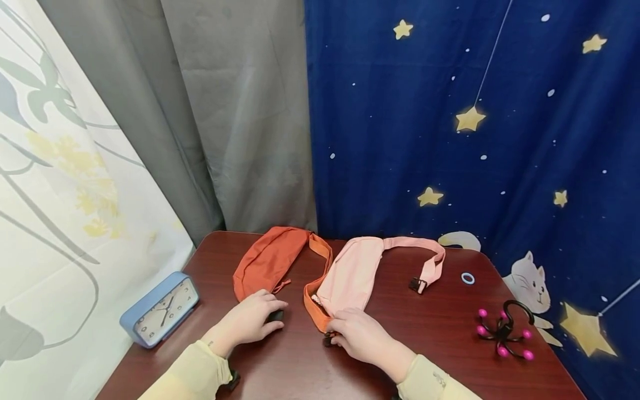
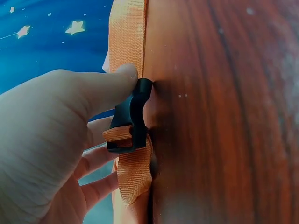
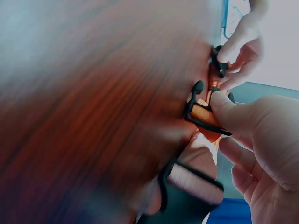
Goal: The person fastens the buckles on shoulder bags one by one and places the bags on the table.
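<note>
A rust-orange waist bag [image 1: 270,258] lies at the back of the table, its orange strap [image 1: 324,251] running right and forward. Between thumb and fingers, my left hand [image 1: 252,318] pinches the black socket half of its buckle [image 2: 133,112], threaded with orange webbing. My right hand [image 1: 361,336] grips the pronged buckle half [image 3: 208,125] at the strap's other end, prongs facing the left hand in the right wrist view. The two halves are apart. Just beyond the right hand lies a pink waist bag [image 1: 350,272], overlapped by the orange strap at its near left edge.
The pink bag's strap ends in a black buckle [image 1: 417,284]. A blue clock [image 1: 160,310] stands at the left edge. A light-blue ring [image 1: 467,278] and a black, multi-legged object with pink knobs [image 1: 504,330] lie right. Curtains [image 1: 250,111] hang behind the table.
</note>
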`<state>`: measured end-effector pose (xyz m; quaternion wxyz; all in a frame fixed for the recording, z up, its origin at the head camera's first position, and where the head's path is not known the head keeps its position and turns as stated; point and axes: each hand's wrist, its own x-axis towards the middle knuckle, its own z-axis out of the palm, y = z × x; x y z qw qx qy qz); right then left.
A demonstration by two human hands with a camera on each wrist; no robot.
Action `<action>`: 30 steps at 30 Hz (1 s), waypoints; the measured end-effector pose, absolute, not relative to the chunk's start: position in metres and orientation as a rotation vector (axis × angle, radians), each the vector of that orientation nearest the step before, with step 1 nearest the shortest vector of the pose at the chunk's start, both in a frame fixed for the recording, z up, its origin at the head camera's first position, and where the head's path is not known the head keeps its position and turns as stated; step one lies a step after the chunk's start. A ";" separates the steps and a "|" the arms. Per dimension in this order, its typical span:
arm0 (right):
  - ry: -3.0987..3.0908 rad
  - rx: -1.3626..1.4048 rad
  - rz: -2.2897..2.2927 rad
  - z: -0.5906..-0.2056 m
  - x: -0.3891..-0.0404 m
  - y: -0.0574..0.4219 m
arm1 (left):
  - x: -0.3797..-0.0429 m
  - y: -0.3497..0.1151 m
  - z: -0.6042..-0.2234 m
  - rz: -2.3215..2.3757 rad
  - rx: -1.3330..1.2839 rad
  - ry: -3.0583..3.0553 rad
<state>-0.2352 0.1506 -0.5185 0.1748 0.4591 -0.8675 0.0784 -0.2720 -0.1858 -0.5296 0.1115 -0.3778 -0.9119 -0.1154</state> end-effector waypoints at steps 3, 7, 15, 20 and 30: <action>-2.455 1.276 0.230 -0.520 -0.235 0.143 | -0.273 -0.188 -0.532 -0.369 -1.108 -2.658; -2.496 1.247 0.260 -0.524 -0.234 0.133 | -0.273 -0.192 -0.535 -0.396 -1.105 -2.652; -2.653 1.153 0.417 -0.530 -0.235 0.111 | -0.271 -0.196 -0.538 -0.460 -1.065 -2.713; -2.693 1.083 0.565 -0.537 -0.239 0.098 | -0.269 -0.196 -0.540 -0.544 -1.038 -2.689; -2.598 1.077 0.706 -0.545 -0.243 0.081 | -0.275 -0.200 -0.553 -0.711 -1.014 -2.612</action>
